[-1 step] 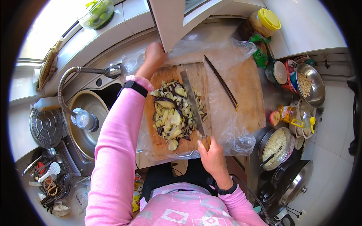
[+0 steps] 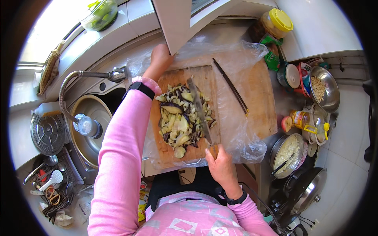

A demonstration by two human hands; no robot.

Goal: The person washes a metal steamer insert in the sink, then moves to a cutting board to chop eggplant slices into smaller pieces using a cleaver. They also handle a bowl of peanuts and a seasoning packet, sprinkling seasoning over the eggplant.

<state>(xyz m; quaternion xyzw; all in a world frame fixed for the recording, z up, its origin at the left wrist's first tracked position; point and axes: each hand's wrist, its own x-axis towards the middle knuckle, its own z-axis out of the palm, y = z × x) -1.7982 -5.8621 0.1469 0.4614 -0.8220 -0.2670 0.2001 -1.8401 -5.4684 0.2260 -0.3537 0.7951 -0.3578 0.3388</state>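
Chopped eggplant [image 2: 182,125], pale with dark purple skin, lies heaped on a wooden cutting board [image 2: 165,155]. My right hand [image 2: 221,166] is closed round the wooden handle of a kitchen knife [image 2: 201,112]. The long blade points away from me, across the right side of the heap. At the board's far left corner is my left hand [image 2: 159,59], beside the lower corner of a white window frame [image 2: 173,23]; its fingers are mostly hidden. Dark chopsticks [image 2: 231,87] rest to the right on a larger wooden board [image 2: 260,114], partly covered by clear plastic sheeting [image 2: 240,137].
Left is a sink with a metal basin [image 2: 82,106] and flexible faucet [image 2: 63,92]. A bowl of white pieces [image 2: 287,153], an oil bottle [image 2: 301,118], a metal bowl [image 2: 332,94] and a yellow-lidded jar [image 2: 275,23] line the right. A lidded pan [image 2: 307,192] stands near right.
The knife has shifted very slightly toward me, its tip a little lower over the eggplant. My left hand stays at the far corner.
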